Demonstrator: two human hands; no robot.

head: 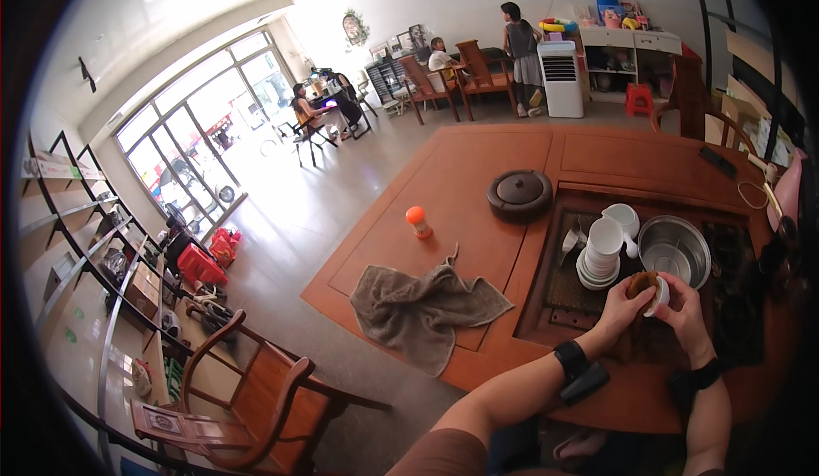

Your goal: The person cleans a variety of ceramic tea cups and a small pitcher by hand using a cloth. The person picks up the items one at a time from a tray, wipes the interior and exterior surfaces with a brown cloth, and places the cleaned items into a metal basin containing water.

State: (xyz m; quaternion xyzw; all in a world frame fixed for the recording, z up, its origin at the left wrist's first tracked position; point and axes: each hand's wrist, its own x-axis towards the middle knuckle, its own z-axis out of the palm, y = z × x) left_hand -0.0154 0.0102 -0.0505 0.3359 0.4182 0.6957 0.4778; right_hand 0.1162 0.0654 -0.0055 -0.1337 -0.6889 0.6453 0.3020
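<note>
Between my hands, over the near edge of the tea tray, is a small white cup. My right hand grips the cup by its side. A brown cloth is bunched in my left hand and pressed against the cup. Just beyond my hands a stack of white cups stands on the recessed tray. A white pitcher sits behind the stack. To its right is a round stainless steel basin. Metal tongs or a similar utensil lie left of the stack.
On the wooden tea table are a crumpled grey-brown towel, an orange-capped bottle, a dark lidded round vessel and a phone. A wooden armchair stands left. Several people are across the room.
</note>
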